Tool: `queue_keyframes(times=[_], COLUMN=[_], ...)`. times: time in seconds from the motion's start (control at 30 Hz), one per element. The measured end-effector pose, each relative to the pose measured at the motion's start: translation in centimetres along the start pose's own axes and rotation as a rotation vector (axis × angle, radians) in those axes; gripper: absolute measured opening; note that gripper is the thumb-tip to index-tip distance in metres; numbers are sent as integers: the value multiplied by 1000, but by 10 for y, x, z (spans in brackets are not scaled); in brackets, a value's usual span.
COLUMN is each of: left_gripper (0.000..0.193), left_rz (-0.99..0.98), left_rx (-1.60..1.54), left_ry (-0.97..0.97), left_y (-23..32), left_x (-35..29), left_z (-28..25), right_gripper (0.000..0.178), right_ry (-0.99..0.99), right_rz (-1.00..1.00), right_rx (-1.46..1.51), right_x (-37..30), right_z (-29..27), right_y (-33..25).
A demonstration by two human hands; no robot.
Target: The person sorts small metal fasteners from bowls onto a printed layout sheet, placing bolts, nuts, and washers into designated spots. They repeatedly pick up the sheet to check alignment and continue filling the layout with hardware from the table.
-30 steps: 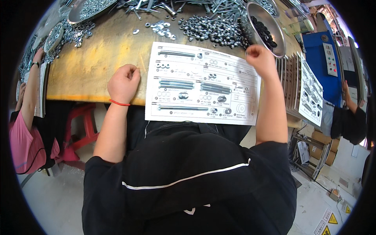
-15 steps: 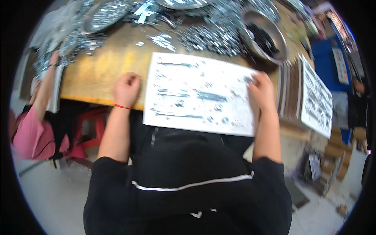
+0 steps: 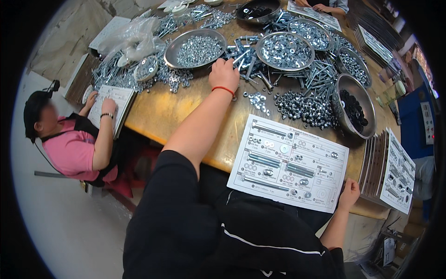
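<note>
Overhanging the near edge of the worktop (image 3: 153,109), the sheet (image 3: 289,162) lies printed side up; beyond its upper left, the left hand (image 3: 225,73) bends its fingers among bolts (image 3: 251,68), whether grasping one I cannot tell; just beside its right edge, the right hand (image 3: 349,193) curls, its grip unclear; nuts (image 3: 305,108) lie beyond the sheet, a bowl (image 3: 347,82) past its upper right.

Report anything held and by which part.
Cannot be told: the left hand is at long silver metal bolts, the curled right hand beside the white rectangular printed sheet.
</note>
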State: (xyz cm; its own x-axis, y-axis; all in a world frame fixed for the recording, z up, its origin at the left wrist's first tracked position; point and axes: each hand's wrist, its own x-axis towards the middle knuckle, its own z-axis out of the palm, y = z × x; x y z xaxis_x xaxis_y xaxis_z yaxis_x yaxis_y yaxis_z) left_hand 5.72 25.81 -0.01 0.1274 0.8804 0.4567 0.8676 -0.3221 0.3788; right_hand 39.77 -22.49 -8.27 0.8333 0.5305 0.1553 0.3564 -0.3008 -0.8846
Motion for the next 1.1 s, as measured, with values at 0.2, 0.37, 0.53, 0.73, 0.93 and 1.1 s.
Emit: queue_keyframes(times=[0.2,0.37,0.53,0.73,0.93,1.1], left_gripper=[22,18,19,23,29,29], left_rz=[123,176,229,720,888,950], left_rx=[299,-135,-966,-1310,-1274,-1145], left_ry=[82,305,335,-27,-323,-451], left_y=[-10,-12,24,101,177,208], left_x=[42,50,18,-50,-141,-189], left_z=[34,-4,-62,-126,-120,-103], right_gripper=[18,16,15,19,55,38], right_ry=[56,79,22,-43,-556,-580], right_rz=[-36,-42,0,-105,-518,-500], right_rx=[-75,-34,65,185,608,446], right_x=[-2,-1,0,20,-13,-25], right_z=[13,10,0,16,45,25], right_y=[-17,-7,-3,-77,-235,-210])
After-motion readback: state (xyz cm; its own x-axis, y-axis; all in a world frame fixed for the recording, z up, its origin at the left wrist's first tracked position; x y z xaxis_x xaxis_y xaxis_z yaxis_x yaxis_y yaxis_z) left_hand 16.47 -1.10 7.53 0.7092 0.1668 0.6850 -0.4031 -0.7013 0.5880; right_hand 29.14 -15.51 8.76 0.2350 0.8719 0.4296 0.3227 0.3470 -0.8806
